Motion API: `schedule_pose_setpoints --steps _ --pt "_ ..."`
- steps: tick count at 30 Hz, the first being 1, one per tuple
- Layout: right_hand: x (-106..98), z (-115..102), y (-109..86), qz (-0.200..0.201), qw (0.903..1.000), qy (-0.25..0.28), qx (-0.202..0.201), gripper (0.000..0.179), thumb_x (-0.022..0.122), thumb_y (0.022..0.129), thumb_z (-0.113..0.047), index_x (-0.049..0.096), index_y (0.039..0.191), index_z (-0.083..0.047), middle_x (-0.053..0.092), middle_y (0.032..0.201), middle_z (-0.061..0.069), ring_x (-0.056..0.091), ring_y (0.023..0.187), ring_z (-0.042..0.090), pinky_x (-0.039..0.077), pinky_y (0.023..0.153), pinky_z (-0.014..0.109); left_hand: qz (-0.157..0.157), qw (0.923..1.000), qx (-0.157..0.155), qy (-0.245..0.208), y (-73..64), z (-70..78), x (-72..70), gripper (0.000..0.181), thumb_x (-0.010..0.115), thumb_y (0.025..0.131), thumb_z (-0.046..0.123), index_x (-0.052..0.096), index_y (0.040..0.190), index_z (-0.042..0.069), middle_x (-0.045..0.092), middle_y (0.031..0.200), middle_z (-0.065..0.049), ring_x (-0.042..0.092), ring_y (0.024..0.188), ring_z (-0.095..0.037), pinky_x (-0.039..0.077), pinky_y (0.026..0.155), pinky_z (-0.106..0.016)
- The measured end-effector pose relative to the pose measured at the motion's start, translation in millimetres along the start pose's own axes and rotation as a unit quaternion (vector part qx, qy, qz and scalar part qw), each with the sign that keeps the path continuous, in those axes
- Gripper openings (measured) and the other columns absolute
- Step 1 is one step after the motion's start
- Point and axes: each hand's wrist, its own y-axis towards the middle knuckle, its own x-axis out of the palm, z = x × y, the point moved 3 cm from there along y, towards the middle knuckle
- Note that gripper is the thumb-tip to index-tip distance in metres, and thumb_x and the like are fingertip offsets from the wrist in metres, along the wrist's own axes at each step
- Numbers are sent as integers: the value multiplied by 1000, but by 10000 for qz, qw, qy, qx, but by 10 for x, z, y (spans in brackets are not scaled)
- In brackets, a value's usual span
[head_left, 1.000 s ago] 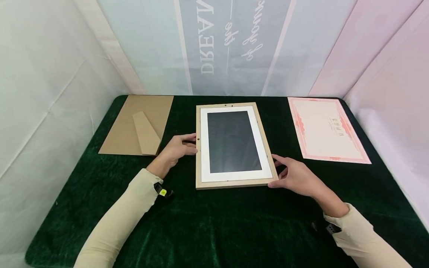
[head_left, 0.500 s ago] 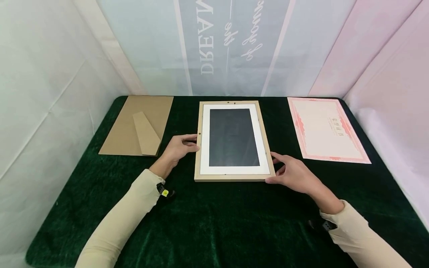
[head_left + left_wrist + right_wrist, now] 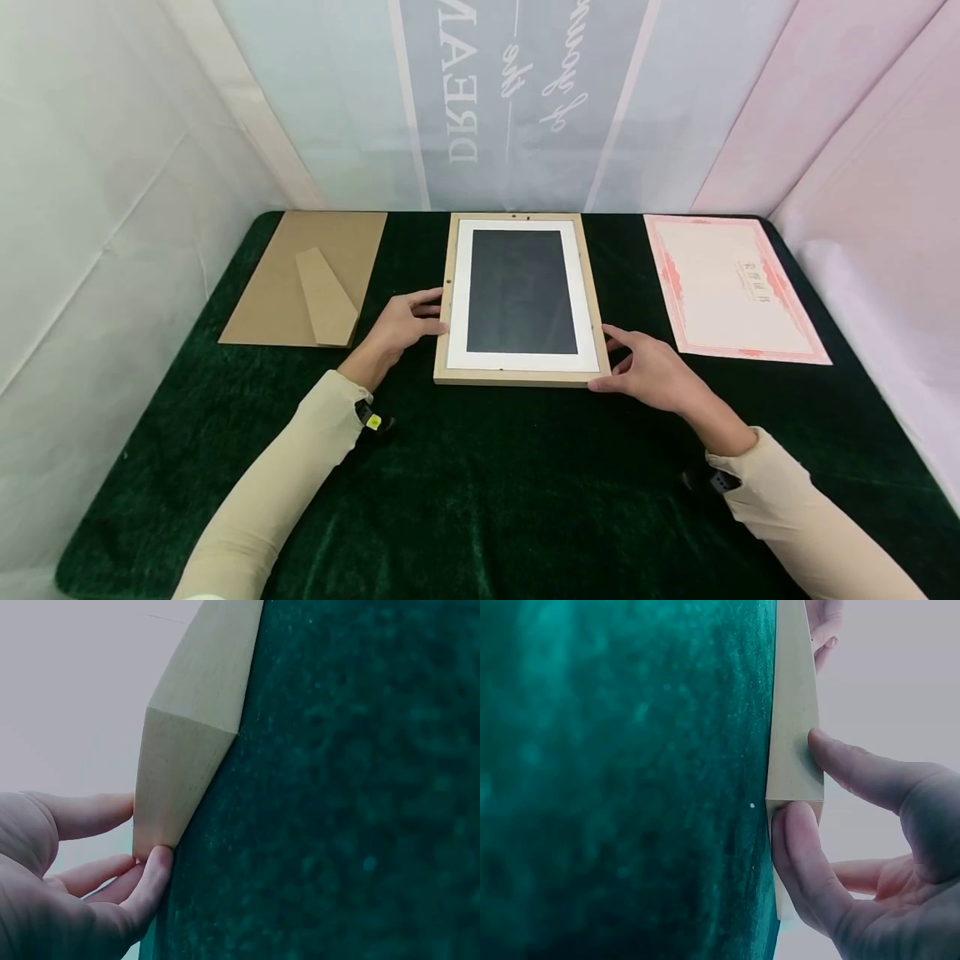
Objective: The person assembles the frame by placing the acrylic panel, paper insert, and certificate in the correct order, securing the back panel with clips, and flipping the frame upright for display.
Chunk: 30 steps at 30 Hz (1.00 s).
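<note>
A: What sits in the middle?

B: A wooden frame (image 3: 517, 377), a tall rectangle of pale, smooth, fine-grained wood with square corners. It lies flat on dark green cloth (image 3: 480, 483) with a soft, velvety nap. Inside its rim is a flat white border (image 3: 532, 362) around a smooth dark panel (image 3: 521, 292).

A: And beside the frame?

B: To its left lies a matte brown board (image 3: 262, 283) bearing a tapering strip (image 3: 327, 300) of similar material, narrow at the far end and wider at the near one. To its right is a thin cream sheet (image 3: 712, 292) with an ornate pink margin and small printed characters. Neither touches the frame.

A: How are the hands placed?

B: The left hand (image 3: 393, 329) comes in from the near left and grips the frame's left side between thumb and fingers. In the left wrist view, its thumb meets the upper edge, and one fingertip presses low on the side, close to the cloth.

A: The right one?

B: The right hand (image 3: 651, 371) holds the frame's near right corner: thumb against the near face, fingers bent around onto the right side. Both forearms, in cream sleeves (image 3: 285, 483), slant inward toward the frame.
</note>
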Motion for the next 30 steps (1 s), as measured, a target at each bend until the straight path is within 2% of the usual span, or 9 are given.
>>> schedule_pose_setpoints --steps 8,14,17,20,23,24,26,28,30 --pt "17 -6 -6 -165 9994 290 -28 100 83 80 -38 28 156 -2 55 133 23 69 87 15 50 67 29 7 9997 11 260 -1 -2 -9 66 71 91 6 47 149 25 49 146 -8 51 131 -27 45 110 -46" --pt "-140 154 -26 -353 9946 972 105 85 70 92 -42 28 157 -8 53 139 21 68 96 20 53 74 30 -79 9998 93 170 -9 -1 -20 68 74 88 7 48 148 24 51 144 -8 50 131 -27 44 110 -47" --pt "-353 329 -30 -48 9931 1155 203 75 63 97 -41 30 156 -7 52 139 23 68 96 16 55 75 29 -81 9998 140 103 -13 -6 -31 68 75 88 6 48 148 23 52 143 -8 52 129 -27 46 108 -46" --pt "-608 596 -48 460 9918 1154 309 71 59 100 -39 31 155 -3 51 138 27 64 90 0 55 72 22 -32 9998 179 48 -23 -7 -44 66 75 87 5 50 146 22 53 141 -8 54 125 -28 47 106 -46" --pt "-846 933 -88 858 9891 994 668 71 55 101 -41 29 154 0 48 139 31 56 80 -14 52 67 17 -22 9998 181 63 -36 -10 -50 66 75 87 4 51 146 22 53 141 -8 56 123 -28 48 104 -45" --pt "-913 1049 -107 962 9876 925 829 72 54 101 -42 29 154 0 47 140 32 54 79 -15 50 66 16 -28 9998 174 74 -42 -11 -51 67 75 87 4 51 145 23 52 141 -8 57 122 -28 48 104 -45" --pt "-1026 1272 -147 1136 9840 752 1147 74 52 101 -44 28 154 2 45 141 34 58 82 -6 47 64 16 -50 9998 160 88 -52 -16 -53 67 76 87 4 50 146 23 52 142 -8 57 122 -28 48 103 -45" --pt "-1104 1465 -190 1248 9789 600 1503 77 51 101 -46 25 154 3 41 142 36 61 97 14 44 65 18 -60 9998 152 79 -58 -20 -54 67 76 87 4 50 146 23 52 142 -7 57 122 -28 49 102 -44" --pt "-1156 1628 -237 1285 9735 593 1798 79 51 100 -46 22 155 4 37 144 38 51 116 37 43 70 26 -65 9999 150 52 -62 -23 -57 67 76 87 5 50 146 23 52 142 -7 57 122 -28 48 102 -44"
